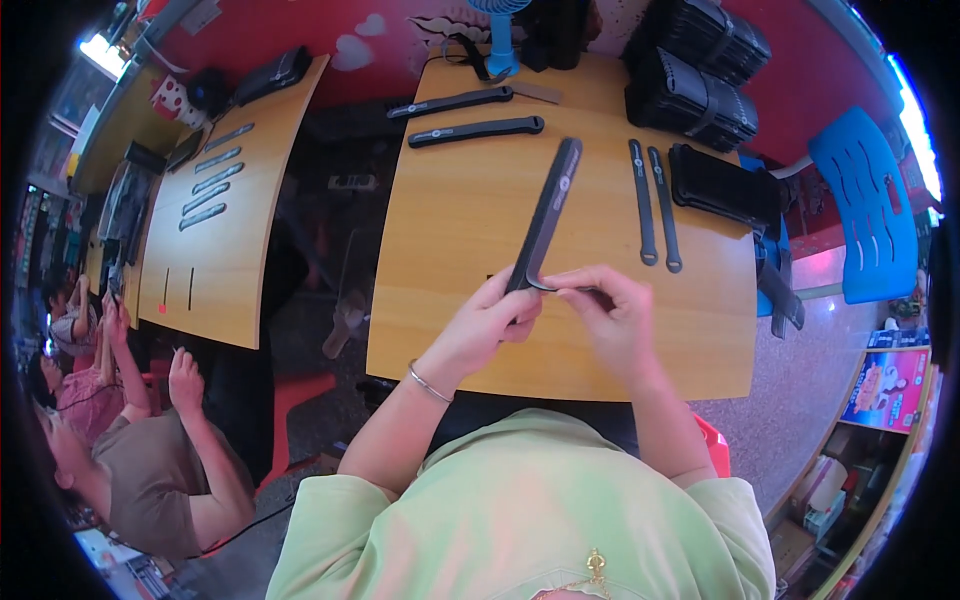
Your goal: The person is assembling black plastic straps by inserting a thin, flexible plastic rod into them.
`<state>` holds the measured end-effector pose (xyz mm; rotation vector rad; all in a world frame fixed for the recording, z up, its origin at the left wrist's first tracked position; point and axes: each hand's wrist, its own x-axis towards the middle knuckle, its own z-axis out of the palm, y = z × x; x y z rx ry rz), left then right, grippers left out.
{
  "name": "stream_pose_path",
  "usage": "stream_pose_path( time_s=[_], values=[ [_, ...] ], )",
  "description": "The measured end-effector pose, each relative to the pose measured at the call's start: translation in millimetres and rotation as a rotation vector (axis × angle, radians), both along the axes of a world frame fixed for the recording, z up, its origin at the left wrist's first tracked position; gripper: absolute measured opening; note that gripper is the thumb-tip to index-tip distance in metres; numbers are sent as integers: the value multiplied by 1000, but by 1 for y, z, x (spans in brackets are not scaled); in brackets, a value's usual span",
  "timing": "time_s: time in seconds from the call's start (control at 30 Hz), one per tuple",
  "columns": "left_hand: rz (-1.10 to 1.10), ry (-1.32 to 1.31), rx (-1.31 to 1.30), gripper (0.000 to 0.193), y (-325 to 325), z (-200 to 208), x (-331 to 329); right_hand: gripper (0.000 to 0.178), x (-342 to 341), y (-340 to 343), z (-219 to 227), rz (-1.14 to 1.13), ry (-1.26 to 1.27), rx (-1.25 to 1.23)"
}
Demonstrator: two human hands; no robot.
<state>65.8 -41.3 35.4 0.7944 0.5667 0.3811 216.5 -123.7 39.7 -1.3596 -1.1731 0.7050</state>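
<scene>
In my left hand (488,322), closed near the front of the wooden table (455,210), a stack of black straps (550,210) with pale printing stands tilted up and away to the right. My right hand (612,308) pinches a bent strap end at the foot of that stack, close beside the left fingers. Two more bundles of black straps, a far one (450,103) and a nearer one (476,132), lie at the table's back left. Right of my hands, two single straps with slotted ends, a left one (642,200) and a right one (664,210), lie side by side.
Piles of black straps (690,105) and a black bundle (725,187) sit at the right edge. A light blue fan (502,40) stands at the back. A blue chair (868,205) is to the right. At another table (255,215) on the left, people sit working near more straps.
</scene>
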Motion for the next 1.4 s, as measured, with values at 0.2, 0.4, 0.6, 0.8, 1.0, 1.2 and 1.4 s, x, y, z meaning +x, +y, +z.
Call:
stream_pose_path(
  time_s=[0.2,0.4,0.6,0.8,1.0,1.2,1.4],
  values=[
    [-371,-7,129,14,10,-1,-27,7,36,-3,16,-88,-44,-85],
    [-443,76,202,13,37,-15,-101,7,114,2,55,-379,-164,13],
    [-438,73,212,14,33,-1,-125,11,120,34,85,-312,-369,217],
    [-123,79,107,15,27,-21,-161,8,147,55,118,-554,-581,382],
    [117,-109,25,45,21,-24,-131,13,148,94,74,-426,-868,442],
    [154,-305,-272,43,18,-22,-96,11,150,75,-22,-189,-1123,200],
    [87,-394,-254,33,19,-15,-71,17,116,41,-59,-68,-1049,28]
  ],
)
